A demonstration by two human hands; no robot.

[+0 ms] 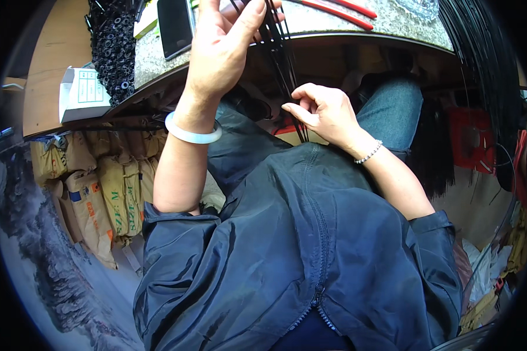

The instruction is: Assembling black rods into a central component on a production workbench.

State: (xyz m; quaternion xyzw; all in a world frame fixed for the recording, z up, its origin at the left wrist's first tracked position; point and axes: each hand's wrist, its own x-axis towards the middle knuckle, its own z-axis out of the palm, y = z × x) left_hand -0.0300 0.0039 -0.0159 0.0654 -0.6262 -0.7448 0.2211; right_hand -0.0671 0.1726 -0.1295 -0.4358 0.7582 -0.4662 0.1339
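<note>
A bundle of long, thin black strands (280, 61) runs down from the top edge to my lap. My left hand (222, 52), with a pale bangle on its wrist, is closed around its upper part; the fingertips are partly hidden behind the strands and cut off by the frame. Lower down, my right hand (328, 114) is closed in a pinch at the strands, thumb and forefinger tips against them. A beaded bracelet circles that wrist. The lower ends of the strands drop behind my dark jacket (310, 234).
On the worktop (328, 22) lie a dark phone (174, 26) and red-handled pliers (339, 14). Small black parts (114, 47) are heaped at left beside a white box (85, 93). More black strands (480, 47) hang at right. Brown sacks (93, 199) stand below the table.
</note>
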